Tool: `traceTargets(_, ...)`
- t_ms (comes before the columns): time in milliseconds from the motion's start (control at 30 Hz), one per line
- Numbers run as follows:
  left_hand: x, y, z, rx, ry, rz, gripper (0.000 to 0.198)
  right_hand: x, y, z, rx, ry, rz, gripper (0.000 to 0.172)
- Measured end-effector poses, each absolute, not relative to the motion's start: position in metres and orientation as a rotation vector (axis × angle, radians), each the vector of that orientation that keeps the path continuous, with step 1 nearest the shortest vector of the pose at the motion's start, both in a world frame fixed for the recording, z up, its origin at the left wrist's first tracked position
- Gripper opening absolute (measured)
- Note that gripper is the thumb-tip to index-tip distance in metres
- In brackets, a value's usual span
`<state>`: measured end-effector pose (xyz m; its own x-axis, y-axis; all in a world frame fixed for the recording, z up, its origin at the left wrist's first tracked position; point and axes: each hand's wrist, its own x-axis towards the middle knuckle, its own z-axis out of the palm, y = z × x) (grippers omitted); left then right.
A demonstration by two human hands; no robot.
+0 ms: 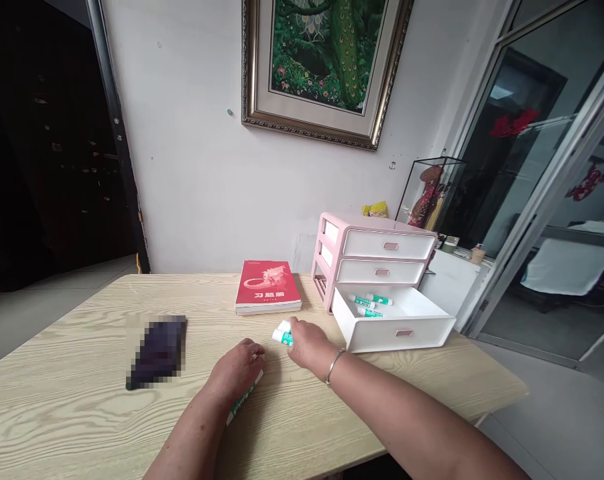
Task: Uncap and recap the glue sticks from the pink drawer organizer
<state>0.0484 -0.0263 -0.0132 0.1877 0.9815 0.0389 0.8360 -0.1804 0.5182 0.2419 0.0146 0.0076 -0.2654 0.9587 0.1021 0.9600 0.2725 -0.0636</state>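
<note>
My right hand (307, 343) is closed around white-and-green glue sticks (283, 335), apparently two, just above the table beside the drawer. To its left, my left hand (238, 367) rests low with the fingers curled in; what they hold, if anything, is hidden. Along the inner side of that wrist runs another glue stick (245, 400), partly covered by the hand and forearm. Several more glue sticks (371, 312) lie inside the pulled-out bottom drawer (402, 338) of a pink and white drawer unit (332, 230).
A thick red book (269, 283) lies behind my hands on the wood-grain table (82, 393). At the left is a dark, pixelated object (158, 352). The drawer unit's two upper drawers are closed. A framed picture (309, 127) hangs on the wall; glass doors (522, 200) stand at the right.
</note>
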Motion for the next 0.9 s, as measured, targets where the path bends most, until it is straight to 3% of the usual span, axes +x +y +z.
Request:
traceTargets(200,0.049,-0.028,-0.010,2.079,1.731,0.516,0.032,0.308,0.028,0.056,-1.644,-2.232,-0.148,0.062)
traceTargets(400,0.049,-0.027,-0.013,2.085,1.704,0.528,0.032,0.393,0.051,0.093,-1.887,-1.931,-0.178,0.057)
traceTargets(533,0.048,-0.026,-0.018,2.096,1.689,0.530,0.033,0.431,0.061,0.094,-2.111,-1.891,-0.071,0.054)
traceTargets(767,0.047,-0.022,-0.024,2.083,1.686,0.579,0.031,0.438,0.073,0.083,-2.336,-1.992,0.201,0.034)
traceTargets(900,0.047,-0.022,-0.024,2.070,1.697,0.583,0.031,0.432,0.080,0.080,-2.418,-2.026,0.342,0.036)
